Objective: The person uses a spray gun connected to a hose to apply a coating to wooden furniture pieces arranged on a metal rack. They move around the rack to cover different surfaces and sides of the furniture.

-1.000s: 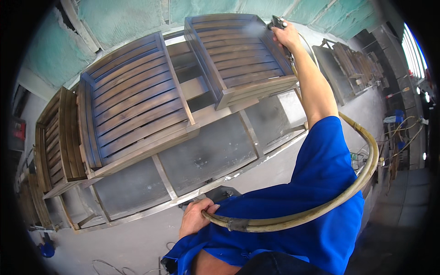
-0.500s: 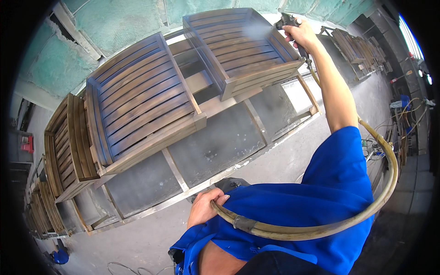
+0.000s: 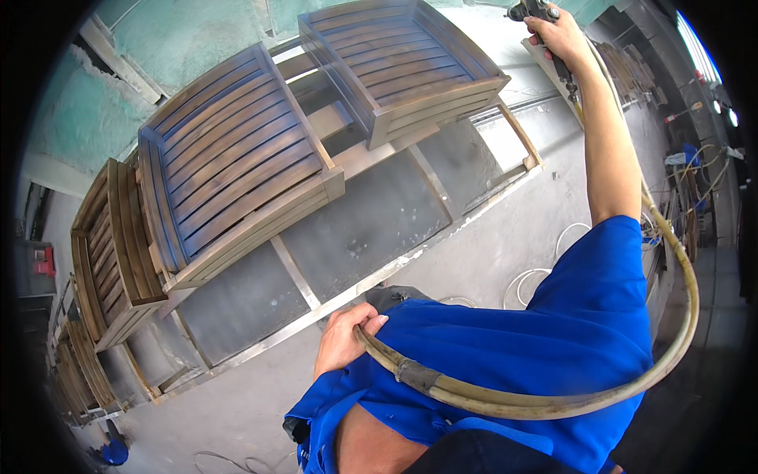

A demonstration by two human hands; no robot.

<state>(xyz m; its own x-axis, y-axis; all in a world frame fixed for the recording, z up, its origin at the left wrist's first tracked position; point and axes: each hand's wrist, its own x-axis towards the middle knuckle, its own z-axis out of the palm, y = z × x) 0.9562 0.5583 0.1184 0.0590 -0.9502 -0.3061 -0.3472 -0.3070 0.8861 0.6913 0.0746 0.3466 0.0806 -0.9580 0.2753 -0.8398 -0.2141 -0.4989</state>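
Note:
At the upper right, my right hand (image 3: pixel 562 35) is closed round the handle of a dark spray gun (image 3: pixel 564 75), past the right end of a slatted wooden furniture piece (image 3: pixel 395 59). A yellowish hose (image 3: pixel 545 404) loops down from the gun and across my body. My left hand (image 3: pixel 339 340) grips that hose low at the middle, by my waist. A second brown slatted piece (image 3: pixel 237 142) lies to the left of the first, with bluish sheen along its edges. Further left stands a smaller, darker slatted piece (image 3: pixel 114 253).
The pieces rest on a long metal-framed rack (image 3: pixel 292 272) with grey panels. More slatted pieces (image 3: pixel 83 355) stand at the far left and others (image 3: pixel 632 75) at the far right. Thin hose coils (image 3: pixel 525 288) lie on the floor. A teal-coated wall (image 3: pixel 197 47) runs behind.
My right hand has carried the spray gun up and right, off the end of the slatted piece. Mist seen at the gun earlier no longer shows. My left hand keeps its hold on the hose.

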